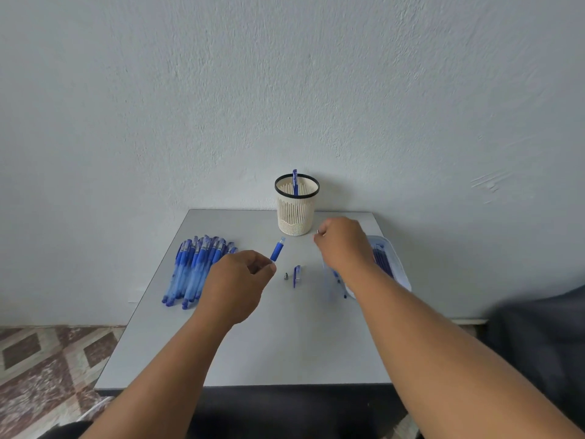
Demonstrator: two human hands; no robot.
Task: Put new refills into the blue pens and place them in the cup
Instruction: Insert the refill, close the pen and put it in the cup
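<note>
My left hand (240,280) grips a blue pen barrel (277,251) whose open front end points up and away. My right hand (343,242) is raised to the right of it, its fingers pinched on a thin refill (316,234) of which only the tip shows. A cream slotted cup (297,213) with a black rim stands at the table's far edge with one blue pen (295,182) upright in it. On the table between my hands lie a small metal pen tip (286,276) and a blue cap (297,275).
A pile of several blue pens (196,270) lies on the left of the grey table (285,343). A clear plastic box (391,264) with refills sits at the right edge, partly behind my right forearm. A textured wall rises close behind the table.
</note>
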